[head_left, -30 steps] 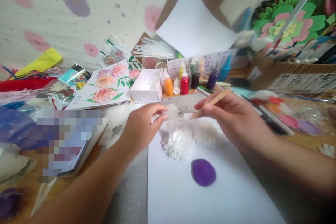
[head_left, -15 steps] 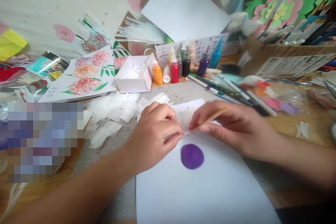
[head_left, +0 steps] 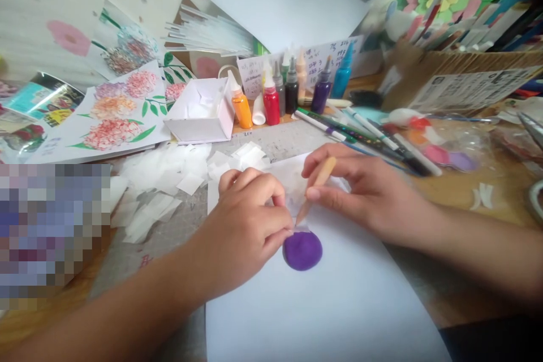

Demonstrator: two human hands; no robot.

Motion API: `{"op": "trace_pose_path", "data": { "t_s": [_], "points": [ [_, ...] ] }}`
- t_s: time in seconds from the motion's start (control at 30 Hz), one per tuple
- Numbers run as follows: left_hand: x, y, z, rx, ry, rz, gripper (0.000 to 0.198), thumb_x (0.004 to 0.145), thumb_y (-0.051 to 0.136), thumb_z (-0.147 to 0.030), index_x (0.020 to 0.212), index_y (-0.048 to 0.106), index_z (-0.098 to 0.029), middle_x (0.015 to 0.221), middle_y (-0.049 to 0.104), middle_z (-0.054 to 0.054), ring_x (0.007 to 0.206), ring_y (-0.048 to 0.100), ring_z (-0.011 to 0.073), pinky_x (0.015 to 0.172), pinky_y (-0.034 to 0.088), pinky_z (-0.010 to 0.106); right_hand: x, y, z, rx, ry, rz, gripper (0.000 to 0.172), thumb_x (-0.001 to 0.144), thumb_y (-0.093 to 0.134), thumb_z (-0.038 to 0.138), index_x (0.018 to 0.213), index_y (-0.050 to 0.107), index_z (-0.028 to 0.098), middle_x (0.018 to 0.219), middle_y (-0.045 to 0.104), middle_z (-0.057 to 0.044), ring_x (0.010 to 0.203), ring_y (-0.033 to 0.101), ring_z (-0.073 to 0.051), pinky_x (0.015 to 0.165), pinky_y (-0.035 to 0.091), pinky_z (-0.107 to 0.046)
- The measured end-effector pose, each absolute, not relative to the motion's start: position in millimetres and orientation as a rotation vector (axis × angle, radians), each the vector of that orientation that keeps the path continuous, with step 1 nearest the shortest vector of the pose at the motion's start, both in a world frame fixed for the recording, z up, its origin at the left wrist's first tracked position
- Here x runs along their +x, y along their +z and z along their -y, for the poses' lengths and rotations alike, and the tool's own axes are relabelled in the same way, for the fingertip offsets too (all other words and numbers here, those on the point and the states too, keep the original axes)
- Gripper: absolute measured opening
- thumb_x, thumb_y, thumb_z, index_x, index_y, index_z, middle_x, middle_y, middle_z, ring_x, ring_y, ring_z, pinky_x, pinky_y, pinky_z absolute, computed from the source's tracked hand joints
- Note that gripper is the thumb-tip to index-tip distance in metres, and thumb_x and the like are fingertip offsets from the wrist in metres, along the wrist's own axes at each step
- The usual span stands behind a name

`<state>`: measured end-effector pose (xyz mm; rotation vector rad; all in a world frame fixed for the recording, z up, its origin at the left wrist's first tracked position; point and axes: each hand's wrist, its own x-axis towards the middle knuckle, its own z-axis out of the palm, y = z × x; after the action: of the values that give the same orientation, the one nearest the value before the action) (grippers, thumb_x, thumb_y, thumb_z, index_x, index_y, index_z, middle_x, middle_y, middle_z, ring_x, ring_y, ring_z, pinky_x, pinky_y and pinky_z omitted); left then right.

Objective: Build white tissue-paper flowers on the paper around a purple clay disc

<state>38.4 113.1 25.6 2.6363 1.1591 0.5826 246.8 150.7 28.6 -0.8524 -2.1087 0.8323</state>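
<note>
A round purple disc [head_left: 302, 251] lies on the large white paper sheet [head_left: 322, 311] in front of me. My left hand [head_left: 250, 220] is closed in a pinch at the disc's upper left edge. Between its thumb and finger is the corner of a small, thin white paper piece [head_left: 302, 227], mostly hidden and blurred. My right hand [head_left: 352, 186] grips a pointed wooden stick [head_left: 323, 174] with thumb and fingers. The stick slants down to the left, its tip at the paper piece, just above the disc. Whether the tip touches the paper, I cannot tell.
Loose white paper squares [head_left: 165, 169] lie left of the sheet on a grey cutting mat [head_left: 271, 137]. Behind stand a white box [head_left: 199, 124] and several paint bottles [head_left: 271, 102]. Pens [head_left: 339, 130] lie at the right, near a cardboard box [head_left: 462, 85]. Flower pictures [head_left: 114, 113] lean at the left.
The wooden stick has turned steeper, and its tip has come down beside my left fingertips. Both hands are now closer to the purple disc. The view has shifted slightly to the right.
</note>
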Motion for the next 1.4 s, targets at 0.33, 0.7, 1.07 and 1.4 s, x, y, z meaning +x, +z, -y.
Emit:
{"op": "trace_pose_path", "data": {
  "t_s": [0.33,0.7,1.07,1.4],
  "points": [
    [36,24,-115,2.638,0.544,-1.162,0.014,0.084,0.063,-0.022,0.072,0.069,-0.025,0.088,0.059,0.000,0.089,0.048,0.0188,0.078,0.026,0.039,244,25,-151,-0.842,0.761,2.242,0.014,0.085,0.061,0.023,0.072,0.064,0.021,0.091,0.063,-0.004,0.092,0.059,-0.020,0.083,0.043,-0.035],
    [7,37,-137,2.381,0.987,-1.704,0.011,0.082,0.055,-0.023,0.085,0.066,-0.023,0.088,0.062,0.001,0.089,0.059,0.0182,0.081,0.041,0.033,238,31,-154,-0.834,0.964,2.092,0.010,0.085,0.061,0.022,0.075,0.063,0.019,0.090,0.062,-0.005,0.088,0.058,-0.019,0.081,0.044,-0.033],
    [-7,18,-164,2.252,0.426,-2.006,0.032,0.085,0.057,-0.033,0.116,0.060,-0.026,0.121,0.064,0.006,0.115,0.050,0.0298,0.095,0.029,0.048,249,10,-169,-0.993,0.997,1.561,0.017,0.085,0.066,0.035,0.074,0.062,0.023,0.085,0.062,0.001,0.085,0.056,-0.017,0.079,0.040,-0.031],
    [-16,14,-175,2.101,0.523,-1.964,0.011,0.079,0.058,-0.022,0.084,0.068,-0.022,0.082,0.068,0.001,0.084,0.061,0.0211,0.087,0.038,0.040,251,5,-168,-0.918,0.982,1.619,0.018,0.085,0.067,0.034,0.071,0.062,0.024,0.082,0.061,0.001,0.083,0.057,-0.017,0.074,0.040,-0.031]
  ]
}}
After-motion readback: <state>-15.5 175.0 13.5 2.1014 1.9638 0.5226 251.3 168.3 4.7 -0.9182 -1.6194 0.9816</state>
